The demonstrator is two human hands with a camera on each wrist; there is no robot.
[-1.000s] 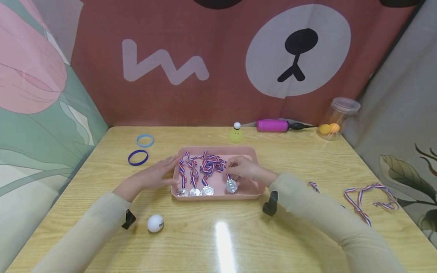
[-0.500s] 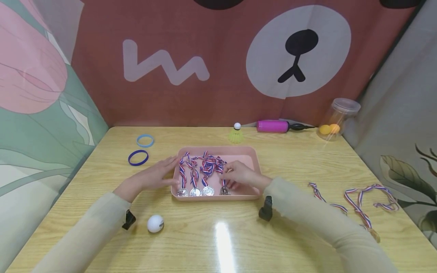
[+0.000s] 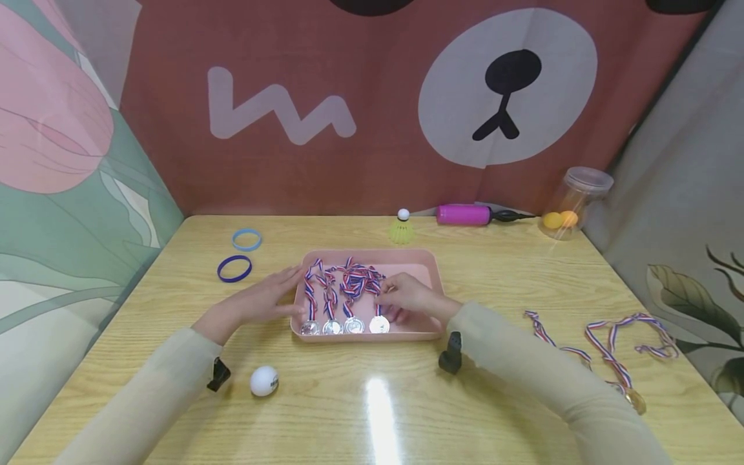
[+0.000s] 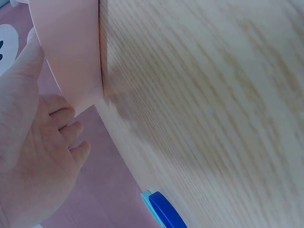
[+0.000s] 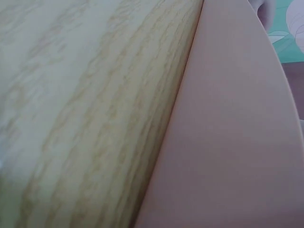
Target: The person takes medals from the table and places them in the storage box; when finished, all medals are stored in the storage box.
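In the head view a pink tray (image 3: 427,258) holds several silver medals on red, white and blue striped ribbons. Three silver medals, one of them a medal (image 3: 332,327) in the middle, lie in a row along its near wall. To their right is another silver medal (image 3: 379,324), whose ribbon my right hand (image 3: 407,294) pinches just above the disc. My left hand (image 3: 267,298) rests against the tray's left end with extended fingers; the left wrist view shows its thumb (image 4: 31,57) at the rim. The right wrist view shows mostly the tray's outer wall (image 5: 228,123).
A white ball (image 3: 264,381) lies near my left forearm. Two blue wristbands, one a dark blue band (image 3: 235,268), sit at back left. Behind the tray stand a shuttlecock (image 3: 402,229), a pink pump (image 3: 464,214) and a jar (image 3: 581,187). Ribboned medals, including a gold medal (image 3: 636,400), lie right.
My right hand has moved the fourth silver medal left and lowered it beside the row; its disc has turned to face up. My left hand has stayed at the tray's end.
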